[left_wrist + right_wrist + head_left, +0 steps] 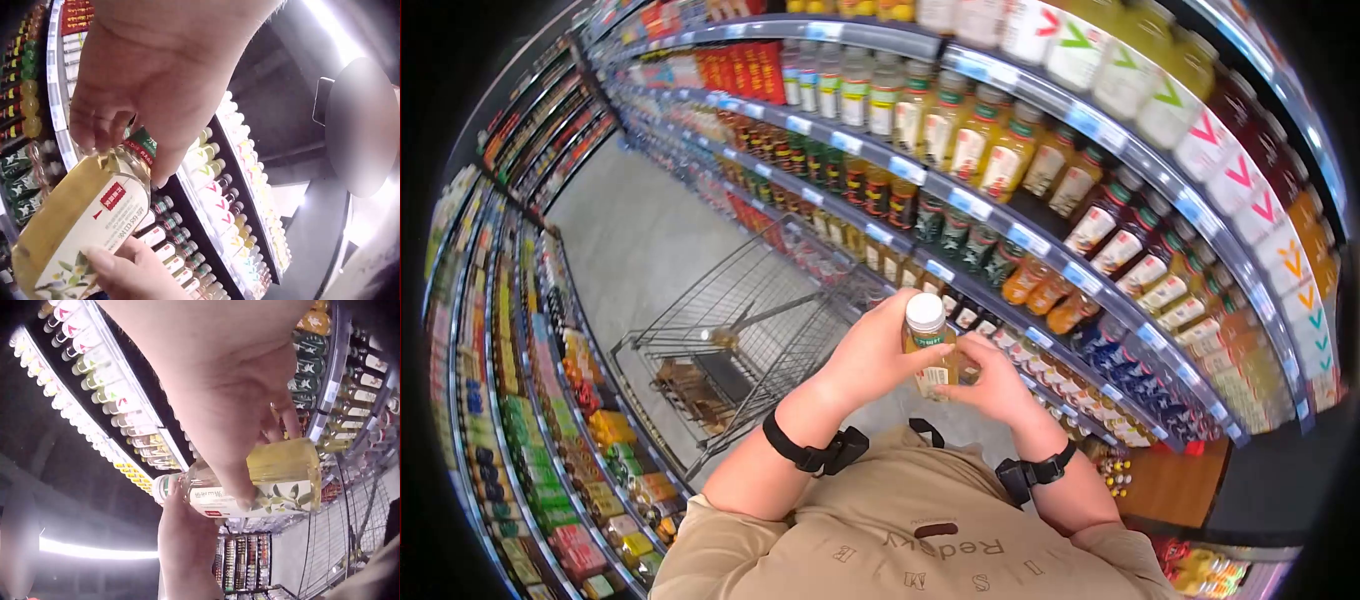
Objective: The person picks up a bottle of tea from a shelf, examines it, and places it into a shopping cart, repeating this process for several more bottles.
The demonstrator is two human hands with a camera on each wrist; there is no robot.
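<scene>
I hold a small bottle (928, 350) of pale yellow drink with a white cap in front of my chest, above a shopping cart. My left hand (878, 352) wraps its fingers round the bottle's neck and upper body. My right hand (990, 380) grips the lower body from the other side. In the left wrist view the bottle (81, 225) shows a white label with a leaf picture, and the left hand (134, 94) curls over its top. Seen from the right wrist, the bottle (262, 481) lies sideways under the right hand (244, 419).
A metal shopping cart (730, 350) stands in the aisle to my left, with a few items on its floor. Shelves of bottled drinks (1000, 170) run along the right. Another shelf row (530, 400) lines the left. The aisle floor (630, 240) stretches ahead.
</scene>
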